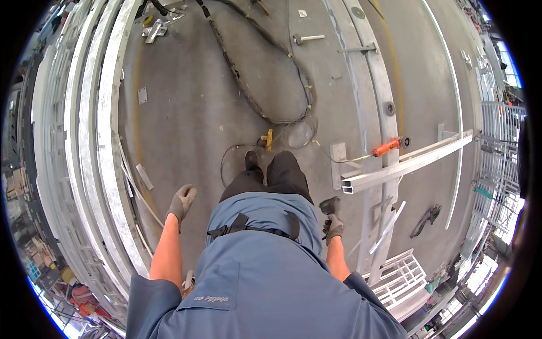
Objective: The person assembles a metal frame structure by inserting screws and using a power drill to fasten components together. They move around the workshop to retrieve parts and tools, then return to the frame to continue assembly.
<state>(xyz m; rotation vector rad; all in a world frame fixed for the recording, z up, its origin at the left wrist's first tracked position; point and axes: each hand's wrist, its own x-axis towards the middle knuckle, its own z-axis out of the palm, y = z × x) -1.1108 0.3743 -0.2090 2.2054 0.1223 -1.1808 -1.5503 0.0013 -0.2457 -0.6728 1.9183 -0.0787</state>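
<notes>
My left hand (pixel 182 202), in a grey work glove, hangs beside the long metal beams with its fingers curled together. Nothing shows in it. On the other side of my body, my right hand (pixel 334 227), gloved too, is closed around a hammer-like tool with a dark, blocky head (pixel 329 205). The head points forward, away from me; the glove hides most of the grip. Two light square metal tubes (pixel 406 164) lie ahead and to the right of that hand, their open ends toward me.
Long metal beams (pixel 107 113) run along my left. An orange power tool (pixel 386 147) rests near the tubes on a long flat beam (pixel 375 85). Dark cables (pixel 243 79) loop over the floor ahead, near a hammer (pixel 307 39) and a yellow clamp-like piece (pixel 269 139). A white metal frame (pixel 401 277) stands right.
</notes>
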